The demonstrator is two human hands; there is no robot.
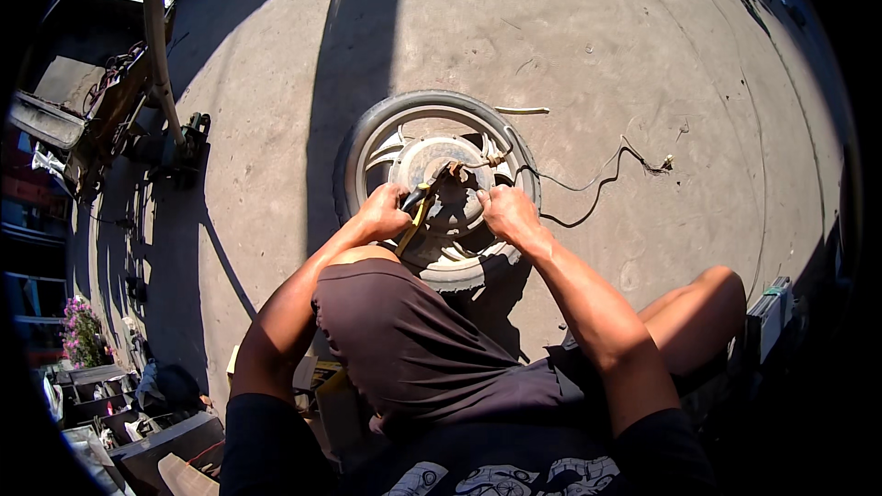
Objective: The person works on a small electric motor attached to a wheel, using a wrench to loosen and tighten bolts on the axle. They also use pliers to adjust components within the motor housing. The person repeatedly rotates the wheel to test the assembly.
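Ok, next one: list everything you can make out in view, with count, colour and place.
Wheel: 1, pale with dark tyre, flat, centre
Tool: 1, yellow and black, over the wheel
Cable: count unclear, dark, right of wheel
Strip: 1, off-white, beyond wheel
Machinery: count unclear, dark and grey, upper left
Pole: 1, brownish, upper left
Flowers: several, pink, left edge
Shorts: 1 pair, dark, lower centre
Left hand: 1, bare, at the tool
Right hand: 1, bare, over wheel's right side

My feed crops the black printed shirt (501, 478); I can't tell whether the bare right hand (510, 212) grips anything or what tiny piece tips the thin dark cable (626, 139).
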